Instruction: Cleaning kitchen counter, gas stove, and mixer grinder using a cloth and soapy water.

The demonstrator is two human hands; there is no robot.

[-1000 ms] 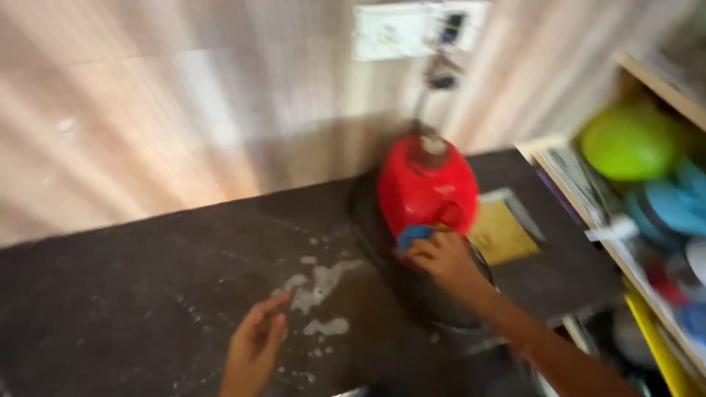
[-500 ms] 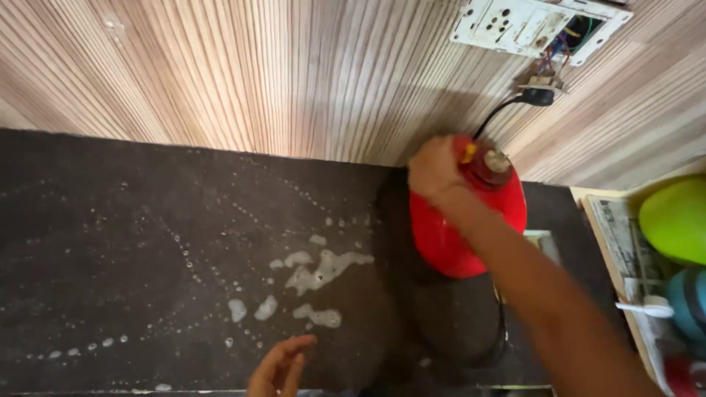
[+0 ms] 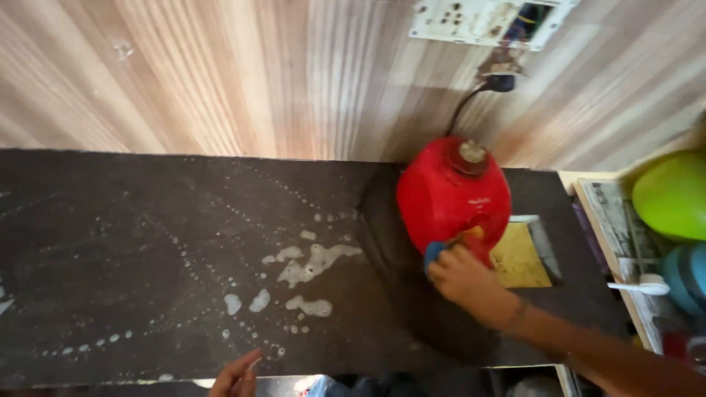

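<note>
Our right hand (image 3: 463,278) gripped a blue sponge (image 3: 435,253) against the red appliance (image 3: 452,192); left hand (image 3: 237,376) lay open. Suds (image 3: 312,263) remained at nine o'clock, unwiped, on the bench (image 3: 110,250).

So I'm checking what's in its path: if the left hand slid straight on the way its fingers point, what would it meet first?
Likely the soapy foam patches on the dark counter; the left hand points up and slightly right.

One red appliance (image 3: 454,192) and one blue sponge (image 3: 434,254) sit at the right hand (image 3: 465,278), one yellow pad (image 3: 519,257) just beside it, two hands showing, left hand (image 3: 237,376).
</note>
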